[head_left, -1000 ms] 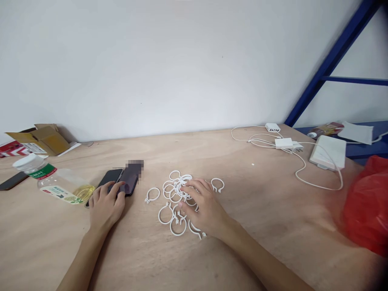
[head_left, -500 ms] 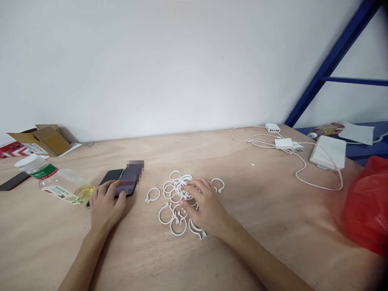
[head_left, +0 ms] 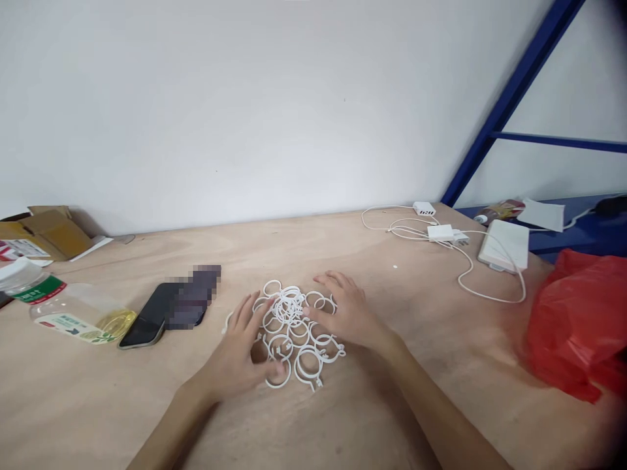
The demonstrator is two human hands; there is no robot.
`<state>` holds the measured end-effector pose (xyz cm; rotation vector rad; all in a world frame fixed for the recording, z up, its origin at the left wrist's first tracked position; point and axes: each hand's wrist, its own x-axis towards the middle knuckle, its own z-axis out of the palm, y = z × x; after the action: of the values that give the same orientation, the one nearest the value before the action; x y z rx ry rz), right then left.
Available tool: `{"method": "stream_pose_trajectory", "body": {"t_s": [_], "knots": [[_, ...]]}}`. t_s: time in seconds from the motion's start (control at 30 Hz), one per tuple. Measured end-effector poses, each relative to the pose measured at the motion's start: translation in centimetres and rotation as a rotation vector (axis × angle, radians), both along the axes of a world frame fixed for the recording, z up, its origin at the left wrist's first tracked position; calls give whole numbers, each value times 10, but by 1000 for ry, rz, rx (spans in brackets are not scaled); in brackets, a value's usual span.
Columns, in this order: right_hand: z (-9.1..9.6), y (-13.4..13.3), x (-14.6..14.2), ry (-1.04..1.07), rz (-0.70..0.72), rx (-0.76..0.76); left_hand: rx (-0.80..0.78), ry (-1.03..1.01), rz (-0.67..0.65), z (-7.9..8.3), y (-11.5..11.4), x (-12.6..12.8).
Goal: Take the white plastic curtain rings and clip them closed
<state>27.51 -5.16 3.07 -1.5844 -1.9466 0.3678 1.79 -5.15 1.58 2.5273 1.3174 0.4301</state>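
Observation:
A heap of several white plastic rings (head_left: 292,329) lies on the wooden table (head_left: 401,391). My left hand (head_left: 235,356) rests flat against the heap's left side, fingers stretched out and touching the rings. On the heap's right side my right hand (head_left: 345,310) lies with fingers spread over the rings. Neither hand grips anything.
Two dark phones (head_left: 169,310) lie left of the rings, beside a plastic bottle (head_left: 63,307) on its side. A cardboard box (head_left: 46,232) stands far left. White chargers and cables (head_left: 443,238), a white box (head_left: 504,245) and a red bag (head_left: 580,323) are at the right.
My left hand left the phone and moved right to the rings' left side. My right hand shifted to their right side. The rings are pushed closer together. The camera turned slightly right.

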Motion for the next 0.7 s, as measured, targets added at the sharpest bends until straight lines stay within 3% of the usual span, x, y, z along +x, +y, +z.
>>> {"method": "stream_pose_trajectory", "body": {"t_s": [0.07, 0.17, 0.33, 0.47, 0.7], "knots": [[1, -1, 14, -44, 124, -88, -18, 76, -75, -2, -4, 1], [3, -5, 28, -107, 252, -209, 68, 154, -61, -3, -5, -3], [2, -20, 33, -127, 236, -249, 169, 182, 63, -3, -3, -19], [-13, -39, 30, -163, 239, -163, 97, 206, 18, -11, -5, -27], [-32, -42, 16, -282, 232, -89, 31, 180, -49, -12, -1, 17]]}}
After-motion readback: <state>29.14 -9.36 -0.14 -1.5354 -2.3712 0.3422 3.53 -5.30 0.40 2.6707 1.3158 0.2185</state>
